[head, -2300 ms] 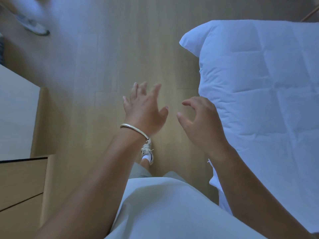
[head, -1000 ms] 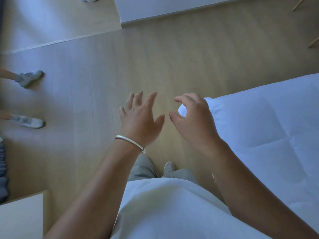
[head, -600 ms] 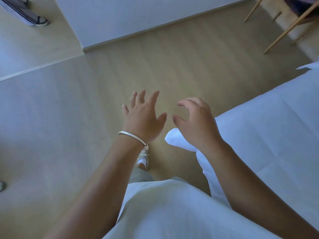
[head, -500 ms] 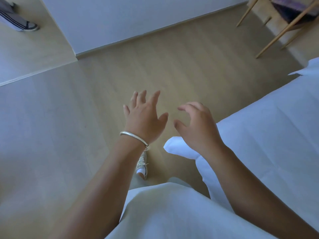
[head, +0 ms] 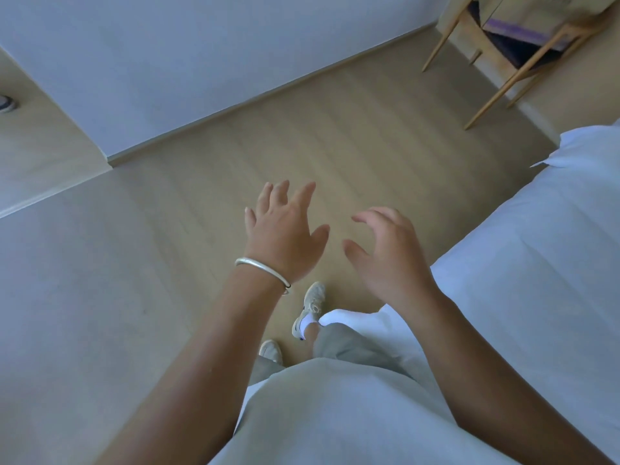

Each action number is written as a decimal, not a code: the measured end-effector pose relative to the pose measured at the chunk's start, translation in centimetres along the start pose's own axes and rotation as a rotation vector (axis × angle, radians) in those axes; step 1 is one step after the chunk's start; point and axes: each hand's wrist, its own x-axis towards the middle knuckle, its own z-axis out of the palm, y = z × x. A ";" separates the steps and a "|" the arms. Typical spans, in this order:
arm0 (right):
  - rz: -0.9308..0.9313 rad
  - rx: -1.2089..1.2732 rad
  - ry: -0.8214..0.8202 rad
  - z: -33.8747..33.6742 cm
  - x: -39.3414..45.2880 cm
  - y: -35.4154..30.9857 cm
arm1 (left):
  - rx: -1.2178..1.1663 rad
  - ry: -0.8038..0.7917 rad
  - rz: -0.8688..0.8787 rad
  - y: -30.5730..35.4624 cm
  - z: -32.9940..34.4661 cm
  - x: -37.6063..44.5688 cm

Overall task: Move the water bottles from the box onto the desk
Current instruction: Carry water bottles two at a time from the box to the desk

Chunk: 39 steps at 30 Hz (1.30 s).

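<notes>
Water bottles and their box are nowhere in view. My left hand (head: 285,236) and right hand (head: 389,256) hover empty, fingers loosely spread, over the wooden floor (head: 335,135) beside the bed (head: 536,263).

1. I read this as a bedroom in a home: a bed with white quilted bedding (head: 536,263).
2. Beyond the bed, a light wooden chair (head: 503,62) on pale wood-plank flooring (head: 335,146).

One head-worn view — looking steeply down, close over both forearms, onto the floor (head: 100,313).
</notes>
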 end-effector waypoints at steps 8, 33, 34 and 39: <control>-0.017 0.069 0.064 -3.1 13.3 2.1 | 0.105 -0.006 0.033 4.8 -2.4 11.5; 0.400 0.166 0.292 -18.6 39.1 22.5 | 0.274 -0.268 0.401 31.5 2.8 44.9; 0.421 0.164 0.300 -19.1 40.7 23.5 | 0.274 -0.282 0.416 32.7 3.1 46.7; 0.482 0.137 0.267 -23.2 50.0 28.0 | 0.250 -0.319 0.479 39.4 4.5 57.5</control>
